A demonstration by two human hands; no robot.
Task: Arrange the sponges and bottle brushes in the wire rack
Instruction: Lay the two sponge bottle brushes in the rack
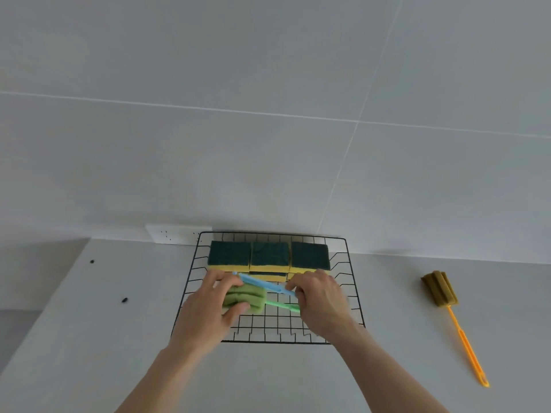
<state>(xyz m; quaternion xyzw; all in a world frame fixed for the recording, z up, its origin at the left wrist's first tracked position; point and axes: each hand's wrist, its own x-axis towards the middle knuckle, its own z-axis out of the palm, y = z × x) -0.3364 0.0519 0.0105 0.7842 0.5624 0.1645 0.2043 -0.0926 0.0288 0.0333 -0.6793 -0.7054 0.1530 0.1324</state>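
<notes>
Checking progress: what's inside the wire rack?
In the wire rack: sponges along the back, plus blue brush and green brush under both hands. The blue brush's head is hidden.

Sponges point(269, 257) are filling the wire rack's point(354, 296) back row; two brushes point(262, 296) are crossing its middle; its front strip is lying open.
</notes>
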